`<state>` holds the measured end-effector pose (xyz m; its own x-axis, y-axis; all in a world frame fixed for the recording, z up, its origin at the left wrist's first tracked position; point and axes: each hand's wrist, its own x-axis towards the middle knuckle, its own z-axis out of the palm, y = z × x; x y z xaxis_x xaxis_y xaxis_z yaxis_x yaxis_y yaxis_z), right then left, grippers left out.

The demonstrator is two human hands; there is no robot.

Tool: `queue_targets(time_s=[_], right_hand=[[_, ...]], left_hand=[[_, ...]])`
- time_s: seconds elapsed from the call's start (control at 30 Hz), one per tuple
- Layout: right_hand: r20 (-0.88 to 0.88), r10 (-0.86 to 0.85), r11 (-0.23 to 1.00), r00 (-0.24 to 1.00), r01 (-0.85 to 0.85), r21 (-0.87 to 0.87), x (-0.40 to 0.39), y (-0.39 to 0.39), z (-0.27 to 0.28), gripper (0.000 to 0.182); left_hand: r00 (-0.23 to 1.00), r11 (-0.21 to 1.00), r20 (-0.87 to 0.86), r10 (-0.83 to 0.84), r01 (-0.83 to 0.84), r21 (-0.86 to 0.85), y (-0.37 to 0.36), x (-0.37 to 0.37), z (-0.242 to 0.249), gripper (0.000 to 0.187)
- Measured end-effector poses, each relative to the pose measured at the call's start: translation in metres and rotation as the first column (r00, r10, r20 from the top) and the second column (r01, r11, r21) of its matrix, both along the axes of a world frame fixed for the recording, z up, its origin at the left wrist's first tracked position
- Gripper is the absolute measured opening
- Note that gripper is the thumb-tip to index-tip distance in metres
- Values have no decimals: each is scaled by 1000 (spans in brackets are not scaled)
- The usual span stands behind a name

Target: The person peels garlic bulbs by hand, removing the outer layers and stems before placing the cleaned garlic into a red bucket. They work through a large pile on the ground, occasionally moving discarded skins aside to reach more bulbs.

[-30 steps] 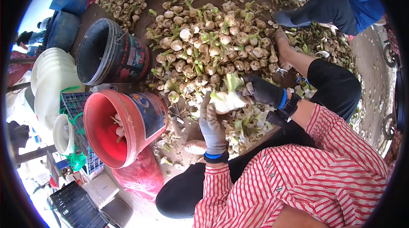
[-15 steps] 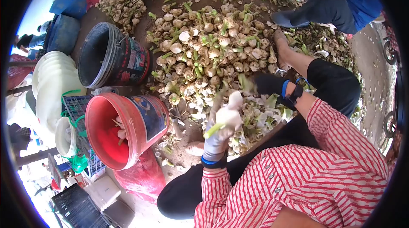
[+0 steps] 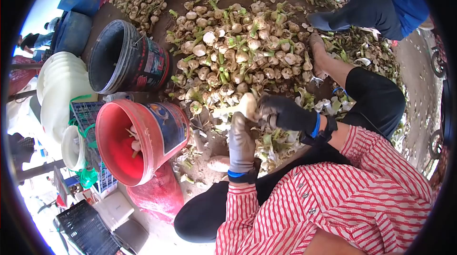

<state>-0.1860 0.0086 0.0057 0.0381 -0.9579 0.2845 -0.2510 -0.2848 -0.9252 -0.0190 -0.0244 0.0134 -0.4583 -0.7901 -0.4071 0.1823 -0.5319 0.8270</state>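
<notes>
My left hand (image 3: 242,145), in a pale grey glove, is closed on a garlic bulb (image 3: 248,106) whose stem points left. The dark-gloved right hand (image 3: 285,113) touches the bulb's right side, its fingers bent; whether they pinch anything is too small to tell. Beyond both hands lies a heap of garlic bulbs (image 3: 238,50) with green stems. Loose peelings (image 3: 278,145) lie beneath and beside the hands. Left of them, a red bucket (image 3: 116,148) tipped on its side toward me has a few peeled bulbs (image 3: 135,144) inside.
A black bucket (image 3: 124,60) lies beyond the red one. Near it are a red mesh sack (image 3: 159,193), white containers (image 3: 62,88) and a black crate (image 3: 85,231). At the upper right sits another person (image 3: 371,10), whose leg reaches toward the heap.
Both hands have come together at the bulb. The left hand's bulb has turned, its stem now pointing left, and my right hand has moved left and down to it.
</notes>
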Motion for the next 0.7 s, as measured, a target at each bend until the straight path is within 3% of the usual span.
queue_targets(time_s=[0.03,0.1,0.13,0.17,0.2,0.23,0.27,0.33,0.4,0.43,0.47,0.5,0.53,0.57,0.6,0.63,0.67,0.7], right_hand=[[2,7,1000,1000,-7,-2,4,4,2,21],[-153,78,997,985,-72,41,12,9,4,24],[1,123,990,992,-122,73,12,9,9,17],[4,125,989,992,-125,73,10,9,17,17],[307,200,934,930,-275,226,5,8,25,16],[587,201,834,784,-451,318,-1,6,30,19],[680,179,845,711,-465,265,-7,11,26,30],[836,152,863,528,-483,148,-18,20,17,50],[923,-51,892,382,-398,214,-31,33,8,42],[883,-54,871,467,-410,270,-39,29,21,41],[835,-48,848,548,-419,323,-46,24,33,40],[782,-34,824,622,-426,374,-53,20,46,39],[666,174,650,725,-593,475,-56,15,19,41],[543,401,434,738,-675,597,-56,12,11,44],[31,514,525,857,-343,779,-54,25,13,49],[-533,666,669,522,-104,736,-50,36,-15,51],[-483,620,666,618,-90,740,-56,42,-42,48],[-431,565,664,704,-79,743,-61,43,-59,45]], left_hand=[[997,991,-57,62,-54,121,-3,-1,0,40],[968,922,-149,203,-138,362,-8,-1,0,39],[956,922,-94,277,-237,305,-5,-3,0,38],[983,961,152,102,-58,-271,-1,-2,-3,36],[861,693,430,273,133,-708,4,-2,-5,35],[794,442,461,396,275,-854,1,-1,-18,35],[792,333,480,377,368,-868,-1,8,-26,31],[938,794,318,139,86,-602,11,17,-47,37],[987,875,125,96,-24,-483,7,21,-44,34],[996,909,26,91,-72,-410,5,23,-42,32],[924,972,-307,227,-234,14,4,16,-20,31],[725,863,-517,455,-215,458,1,10,-7,30],[762,850,-448,467,-249,464,-1,7,-8,39],[763,852,-452,462,-241,465,-2,11,-13,39],[802,852,-447,395,-138,505,-3,22,-23,40],[834,838,-446,325,-36,545,-6,27,-29,41],[862,756,-231,452,-232,612,-12,18,-1,44],[885,786,-177,432,-272,556,-18,26,3,42]])
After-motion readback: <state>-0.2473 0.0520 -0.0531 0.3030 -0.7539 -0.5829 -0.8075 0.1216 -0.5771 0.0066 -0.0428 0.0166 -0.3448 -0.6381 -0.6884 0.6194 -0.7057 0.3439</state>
